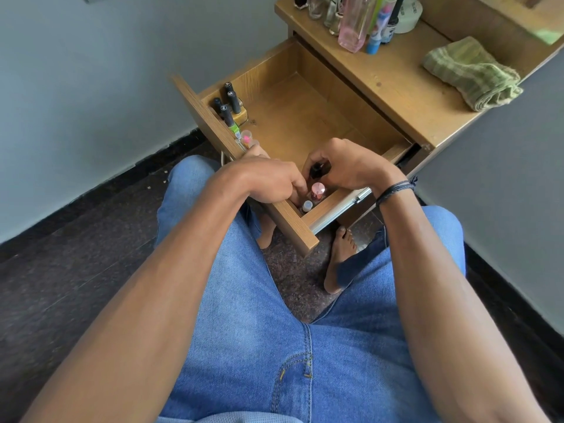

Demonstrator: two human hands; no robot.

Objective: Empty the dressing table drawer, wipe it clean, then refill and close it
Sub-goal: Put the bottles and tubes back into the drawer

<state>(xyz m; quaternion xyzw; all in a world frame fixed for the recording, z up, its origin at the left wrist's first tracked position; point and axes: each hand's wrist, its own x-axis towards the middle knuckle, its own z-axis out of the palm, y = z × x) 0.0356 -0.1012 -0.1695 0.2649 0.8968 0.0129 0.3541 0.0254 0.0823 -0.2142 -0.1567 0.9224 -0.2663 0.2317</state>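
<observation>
Now the right hand (351,169) has its grip closed round a black-capped bottle (320,170), upright in the near corner of the open drawer (305,117), likely so it stands tidy beside the pink bottle (318,190). The left hand (268,181) curls there too; I cannot tell its grip. The cloth (470,73) lies on the bench (390,83), far right.

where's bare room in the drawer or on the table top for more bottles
Drawer floor is bare from middle to back wall. Table top is free between the tall bottles and the green cloth. Crowded: the near corner where the left hand and right hand handle small bottles, and the black-capped row.
</observation>
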